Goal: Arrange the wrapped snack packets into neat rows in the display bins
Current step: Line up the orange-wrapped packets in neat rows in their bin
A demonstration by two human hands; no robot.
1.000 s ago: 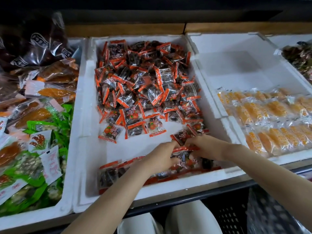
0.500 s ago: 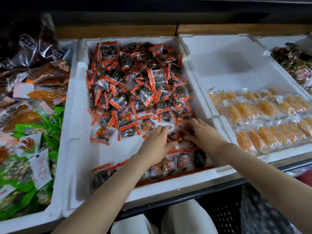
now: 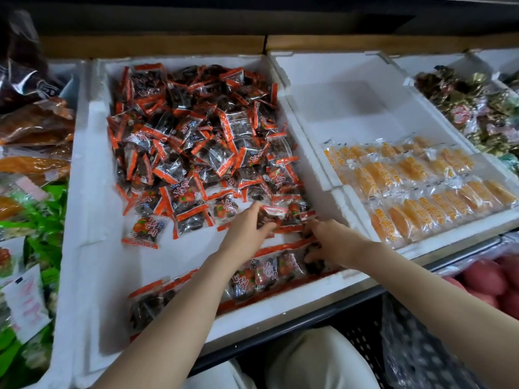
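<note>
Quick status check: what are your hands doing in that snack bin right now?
Left hand and right hand both reaching into the loose orange-edged packets. One neat row along the front of the white bin. Whether either hand grips a packet: unclear. Nothing blocking.

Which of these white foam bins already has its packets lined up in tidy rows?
The bin with yellow-orange packets, right of the hands. Its packets lie side by side in rows; the middle bin's red-edged packets are mostly a loose heap.

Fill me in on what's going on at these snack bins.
A person is sorting orange-edged snack packets in the middle foam bin. The left hand reaches into the near edge of the loose pile, fingers on a packet; the right hand rests beside it over the front. One neat row lines the front wall; most packets remain jumbled. The yellow packets in the bin to the right already lie in rows.
</note>
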